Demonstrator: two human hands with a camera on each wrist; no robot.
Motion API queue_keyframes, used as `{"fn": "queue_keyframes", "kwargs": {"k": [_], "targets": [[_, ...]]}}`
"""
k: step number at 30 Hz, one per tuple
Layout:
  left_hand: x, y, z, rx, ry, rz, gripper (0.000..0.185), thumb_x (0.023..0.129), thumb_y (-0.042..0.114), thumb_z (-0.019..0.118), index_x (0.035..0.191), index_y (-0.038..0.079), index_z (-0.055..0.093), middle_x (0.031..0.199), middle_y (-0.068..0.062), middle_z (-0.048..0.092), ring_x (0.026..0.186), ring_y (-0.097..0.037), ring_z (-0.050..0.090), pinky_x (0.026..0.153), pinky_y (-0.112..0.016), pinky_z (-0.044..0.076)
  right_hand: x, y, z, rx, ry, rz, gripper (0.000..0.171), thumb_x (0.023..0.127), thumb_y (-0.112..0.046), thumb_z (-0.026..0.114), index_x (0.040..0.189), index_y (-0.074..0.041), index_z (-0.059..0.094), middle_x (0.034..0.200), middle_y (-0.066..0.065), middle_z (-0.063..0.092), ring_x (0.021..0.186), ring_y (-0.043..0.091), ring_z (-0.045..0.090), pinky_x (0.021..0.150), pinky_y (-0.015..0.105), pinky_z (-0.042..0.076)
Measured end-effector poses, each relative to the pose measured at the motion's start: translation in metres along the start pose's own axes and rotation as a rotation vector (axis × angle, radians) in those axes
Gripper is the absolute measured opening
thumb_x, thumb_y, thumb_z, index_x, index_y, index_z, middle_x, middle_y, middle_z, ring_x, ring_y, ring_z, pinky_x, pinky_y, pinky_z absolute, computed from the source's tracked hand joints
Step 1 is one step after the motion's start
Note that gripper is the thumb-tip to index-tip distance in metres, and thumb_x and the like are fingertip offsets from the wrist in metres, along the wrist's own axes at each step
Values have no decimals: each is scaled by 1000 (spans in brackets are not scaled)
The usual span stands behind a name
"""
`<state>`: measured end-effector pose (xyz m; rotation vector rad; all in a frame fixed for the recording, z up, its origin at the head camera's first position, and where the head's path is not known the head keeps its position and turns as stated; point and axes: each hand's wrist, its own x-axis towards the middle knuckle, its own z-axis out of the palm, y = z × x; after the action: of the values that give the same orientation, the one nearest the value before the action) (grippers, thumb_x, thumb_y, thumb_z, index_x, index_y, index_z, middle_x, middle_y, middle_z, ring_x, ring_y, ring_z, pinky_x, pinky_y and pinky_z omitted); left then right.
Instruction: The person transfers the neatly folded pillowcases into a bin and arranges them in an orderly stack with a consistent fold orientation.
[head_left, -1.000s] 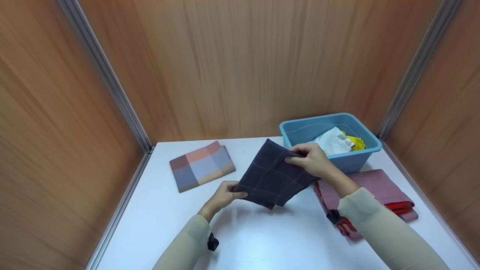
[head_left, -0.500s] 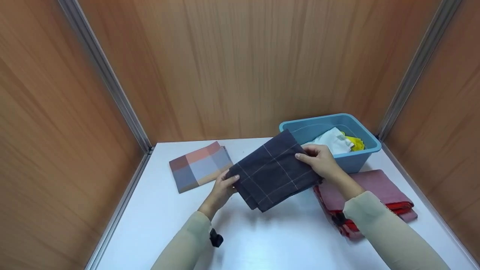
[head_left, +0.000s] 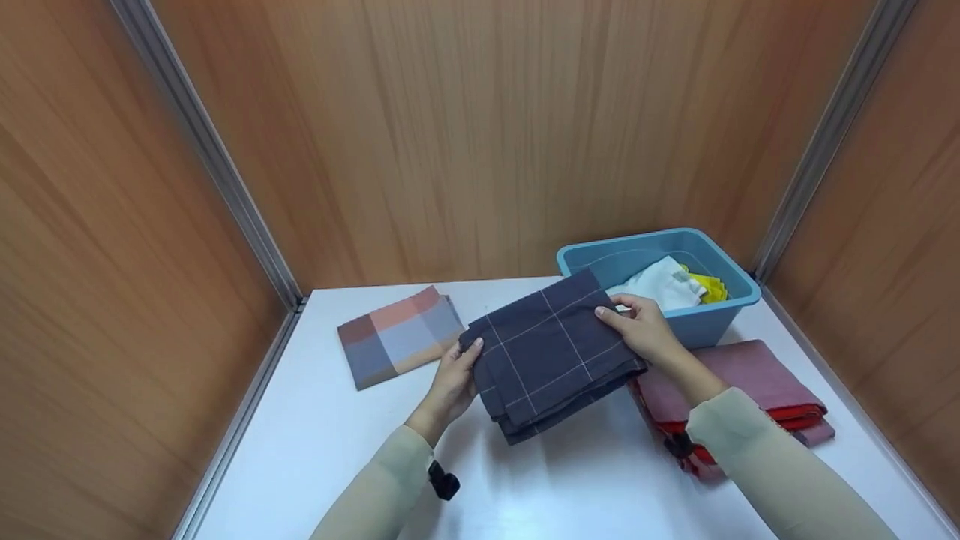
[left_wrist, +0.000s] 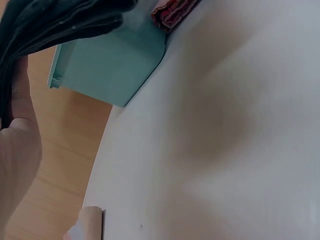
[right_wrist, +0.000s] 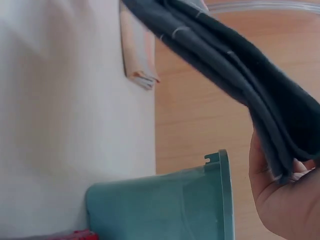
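A folded dark navy cloth (head_left: 551, 352) with thin white check lines is held above the white table, tilted, its layers showing along the lower edge. My left hand (head_left: 454, 379) pinches its left side, thumb on top and fingers underneath. At the opposite side my right hand (head_left: 643, 330) grips the cloth the same way. In the left wrist view, the dark cloth (left_wrist: 55, 25) passes over the left hand (left_wrist: 20, 125). The right wrist view has the thick folded edge of the cloth (right_wrist: 235, 75) above the right hand (right_wrist: 285, 195).
Behind the right hand stands a blue bin (head_left: 705, 322) holding a white cloth (head_left: 664, 283) and a yellow cloth (head_left: 709, 287). A folded plaid cloth (head_left: 401, 334) lies at the back left. A folded pink and red cloth (head_left: 757, 382) lies at right, partly under the right forearm. Wooden walls enclose the table.
The dark cloth has turned flatter, showing more of its upper face. My left hand first rose along its left side, and its thumb now lies on top. The right hand shifted slightly right.
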<state>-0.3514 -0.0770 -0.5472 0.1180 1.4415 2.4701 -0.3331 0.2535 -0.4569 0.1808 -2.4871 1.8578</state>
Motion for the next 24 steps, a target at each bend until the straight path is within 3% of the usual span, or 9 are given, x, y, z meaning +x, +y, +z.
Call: {"fn": "queue_keyframes", "kwargs": {"k": [4, 9, 12, 15, 19, 24], "targets": [[-1, -1, 2, 28, 1, -34, 46, 119, 29, 43, 156, 2, 47, 99, 1, 81, 84, -10, 80, 78, -26, 66, 1, 2, 1, -38, -5, 15, 35, 109, -21, 66, 127, 9, 68, 81, -10, 73, 69, 2, 67, 64, 21, 56], [-3, 0, 0, 75, -78, -61, 53, 120, 38, 38, 159, 2, 42, 101, -2, 82, 83, -12, 81, 77, -27, 67, 2, 2, -1, -100, -42, 38, 31, 111, -22, 61, 121, 7, 69, 81, -10, 69, 72, 4, 64, 67, 22, 53], [-4, 0, 0, 97, -132, -76, 52, 118, 32, 48, 158, 1, 42, 106, -4, 81, 89, -14, 81, 81, -29, 67, 1, 1, -3, -120, -86, 90, 27, 110, -22, 63, 116, 4, 69, 79, -10, 67, 71, 5, 62, 66, 22, 52], [-3, 0, 1, 138, -150, -89, 58, 108, 14, 64, 160, 1, 40, 115, -7, 80, 95, -16, 81, 85, -31, 67, 1, -1, -5, -103, -138, 168, 27, 104, -22, 71, 117, 1, 68, 82, -9, 70, 70, 5, 65, 65, 22, 54], [-3, 4, 3, 190, -133, -89, 79, 95, -3, 73, 163, 4, 34, 130, -13, 75, 102, -20, 80, 88, -33, 67, 1, -3, -9, -100, -199, 223, 47, 95, -19, 82, 132, 5, 64, 96, -1, 78, 77, 6, 70, 69, 22, 59], [-4, 13, 6, 202, -160, -81, 92, 89, -14, 72, 167, 9, 29, 147, -23, 65, 118, -25, 76, 97, -39, 65, 0, -4, -15, -102, -317, 228, 81, 90, -8, 83, 157, 10, 40, 129, 20, 74, 97, 12, 74, 83, 24, 62]]}}
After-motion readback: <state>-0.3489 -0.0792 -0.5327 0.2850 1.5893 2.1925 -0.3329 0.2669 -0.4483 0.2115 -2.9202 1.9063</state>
